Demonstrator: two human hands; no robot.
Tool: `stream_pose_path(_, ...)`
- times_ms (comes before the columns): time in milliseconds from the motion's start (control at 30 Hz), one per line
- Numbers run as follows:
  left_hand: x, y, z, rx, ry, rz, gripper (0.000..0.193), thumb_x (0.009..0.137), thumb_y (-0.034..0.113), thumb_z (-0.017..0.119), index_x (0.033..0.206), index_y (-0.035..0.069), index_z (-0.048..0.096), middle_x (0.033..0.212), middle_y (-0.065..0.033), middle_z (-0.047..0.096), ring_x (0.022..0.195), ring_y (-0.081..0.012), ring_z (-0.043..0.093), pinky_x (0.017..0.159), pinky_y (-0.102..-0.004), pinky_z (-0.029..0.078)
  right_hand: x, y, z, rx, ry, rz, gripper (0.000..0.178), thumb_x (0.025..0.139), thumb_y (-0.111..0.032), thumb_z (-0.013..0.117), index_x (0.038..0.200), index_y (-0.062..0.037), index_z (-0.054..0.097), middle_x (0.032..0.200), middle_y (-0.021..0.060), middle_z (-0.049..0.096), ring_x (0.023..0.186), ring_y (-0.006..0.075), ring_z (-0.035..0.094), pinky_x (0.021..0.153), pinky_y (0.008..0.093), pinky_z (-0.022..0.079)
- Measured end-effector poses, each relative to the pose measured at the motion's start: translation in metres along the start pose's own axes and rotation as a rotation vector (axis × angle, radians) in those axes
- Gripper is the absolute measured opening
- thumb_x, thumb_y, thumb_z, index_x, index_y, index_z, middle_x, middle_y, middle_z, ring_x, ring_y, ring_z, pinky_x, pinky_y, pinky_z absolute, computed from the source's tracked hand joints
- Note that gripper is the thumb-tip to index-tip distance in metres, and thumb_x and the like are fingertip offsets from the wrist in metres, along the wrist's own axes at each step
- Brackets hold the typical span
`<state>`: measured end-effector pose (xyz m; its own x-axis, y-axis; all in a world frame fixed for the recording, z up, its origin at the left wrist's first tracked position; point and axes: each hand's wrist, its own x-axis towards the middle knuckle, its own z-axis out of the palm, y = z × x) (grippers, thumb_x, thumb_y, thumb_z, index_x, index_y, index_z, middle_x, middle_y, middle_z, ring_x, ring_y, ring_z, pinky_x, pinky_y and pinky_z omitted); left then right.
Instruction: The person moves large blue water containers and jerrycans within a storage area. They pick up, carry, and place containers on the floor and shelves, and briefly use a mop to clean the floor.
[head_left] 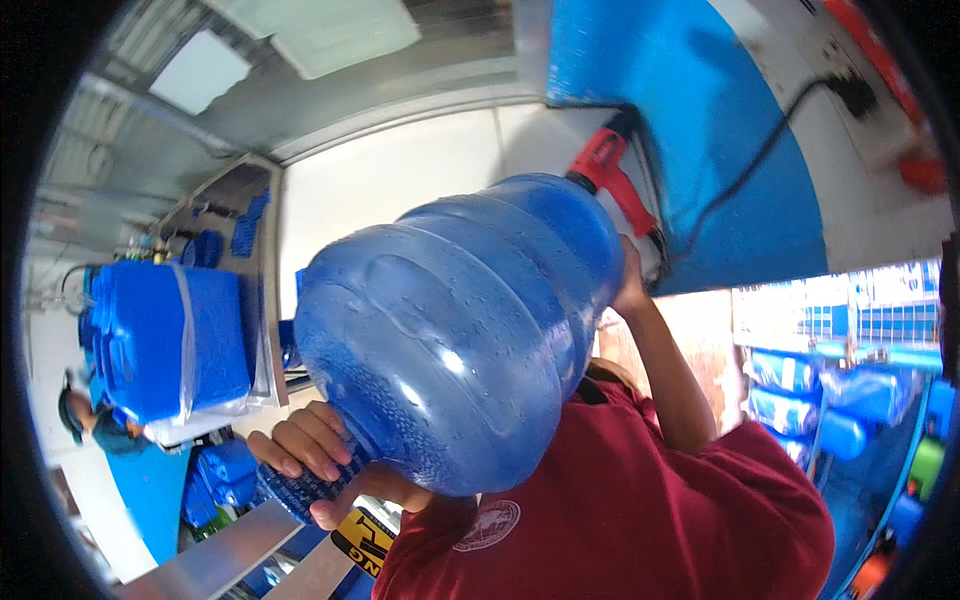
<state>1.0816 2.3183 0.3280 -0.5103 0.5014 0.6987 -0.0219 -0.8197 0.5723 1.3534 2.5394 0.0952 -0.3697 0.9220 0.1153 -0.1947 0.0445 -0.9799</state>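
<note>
A big translucent blue water jug (460, 330), wet with droplets, is tipped on its side in front of my chest, which is in a red shirt (640, 510). My left hand (305, 450) is wrapped around its ribbed neck and cap at the lower left. My right hand (630, 285), mostly hidden behind the jug's far end, is raised and closed on a red power tool (608, 168). The tool's black cord (760, 150) runs up to the right.
A stack of blue crates (160, 340) wrapped in clear film stands at left, with another person (85, 420) below it. More blue jugs (800, 390) lie on racks at right. Metal rails (230, 550) and a yellow-black label (365, 540) are at the bottom. A blue panel (700, 130) lies behind the tool.
</note>
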Motion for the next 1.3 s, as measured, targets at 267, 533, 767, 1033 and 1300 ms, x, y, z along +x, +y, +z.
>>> stream_pose_path(267, -0.005, 0.011, 0.027, -0.022, -0.209, -0.216, 0.040, 0.070, 0.024, 0.070, 0.090, 0.011, 0.038, 0.066, 0.0004, 0.042, 0.060, -0.0114, 0.041, 0.065, -0.0280, 0.031, -0.098, 0.033, -0.013, 0.593, 0.450, 0.613, 0.040, 0.091, -0.033, 0.036, 0.097, -0.0010, 0.060, 0.085, 0.0070, 0.060, 0.075, 0.0177, 0.057, 0.070, 0.0296, 0.048)
stream_pose_path(533, -0.088, 0.003, 0.058, 0.174, -0.012, -0.447, 0.037, 0.072, 0.025, 0.065, 0.094, 0.009, 0.040, 0.071, -0.0029, 0.040, 0.068, -0.0155, 0.041, 0.071, -0.0334, 0.035, -0.186, 0.033, -0.056, 0.500, 0.456, 0.864, 0.046, 0.088, -0.044, 0.038, 0.096, -0.0041, 0.061, 0.083, 0.0078, 0.058, 0.071, 0.0158, 0.052, 0.069, 0.0285, 0.044)
stream_pose_path(767, -0.188, -0.025, 0.095, 0.019, -0.100, -0.661, 0.034, 0.073, 0.024, 0.063, 0.095, 0.010, 0.041, 0.074, -0.0022, 0.040, 0.071, -0.0157, 0.041, 0.075, -0.0348, 0.034, -0.312, 0.040, -0.144, 0.659, 0.702, 0.995, 0.041, 0.088, -0.042, 0.037, 0.087, -0.0084, 0.061, 0.079, 0.0056, 0.061, 0.069, 0.0156, 0.056, 0.066, 0.0299, 0.049)
stream_pose_path(1033, -0.270, -0.101, 0.230, -0.225, -0.462, -0.859, 0.037, 0.075, 0.022, 0.071, 0.092, 0.007, 0.041, 0.072, -0.0065, 0.051, 0.068, -0.0181, 0.050, 0.072, -0.0369, 0.041, -0.459, 0.049, -0.231, 0.751, 1.038, 0.728, 0.052, 0.090, -0.043, 0.026, 0.093, -0.0062, 0.063, 0.086, 0.0073, 0.065, 0.077, 0.0199, 0.061, 0.073, 0.0346, 0.051)
stream_pose_path(1300, -0.306, -0.174, 0.377, -0.641, -0.868, -1.003, 0.030, 0.071, 0.004, 0.069, 0.090, -0.001, 0.045, 0.071, -0.0132, 0.056, 0.066, -0.0206, 0.055, 0.065, -0.0374, 0.048, -0.532, 0.055, -0.261, 1.007, 1.329, 0.280, 0.047, 0.092, -0.033, 0.027, 0.109, -0.0026, 0.058, 0.102, 0.0127, 0.063, 0.093, 0.0254, 0.060, 0.085, 0.0396, 0.049)
